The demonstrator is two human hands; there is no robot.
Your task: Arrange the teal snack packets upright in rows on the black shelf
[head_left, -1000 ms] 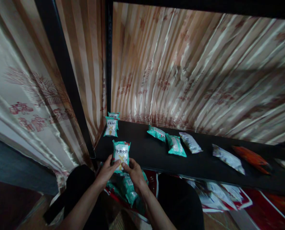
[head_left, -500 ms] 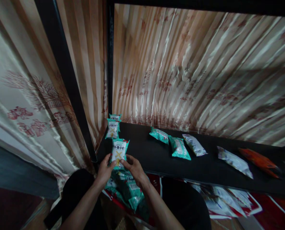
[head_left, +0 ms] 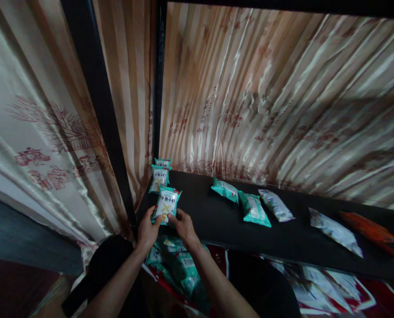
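Between my two hands is a teal and white snack bag (head_left: 167,204), upright with its printed front facing me, over the left end of the black shelf (head_left: 197,216). My left hand (head_left: 148,229) grips its lower left side, thumb on the front. The lower right corner is pinched by my right hand (head_left: 182,225). Just behind stand matching snack bags (head_left: 159,178), one in back of the other, in the shelf's left corner. Below my forearms, a red-edged bag (head_left: 157,277) holds several more teal snack bags (head_left: 183,269).
Two teal bags (head_left: 254,209) lie on the shelf to the right, followed by silvery-white bags (head_left: 276,204) and an orange bag (head_left: 372,232). More white packets (head_left: 319,282) sit below the front edge. Black posts (head_left: 100,101) and printed curtains (head_left: 243,88) border the shelf.
Both hands have moved the held snack bag slightly forward, closer to the standing bags. The view has shifted a little, so the shelf's contents appear farther right.
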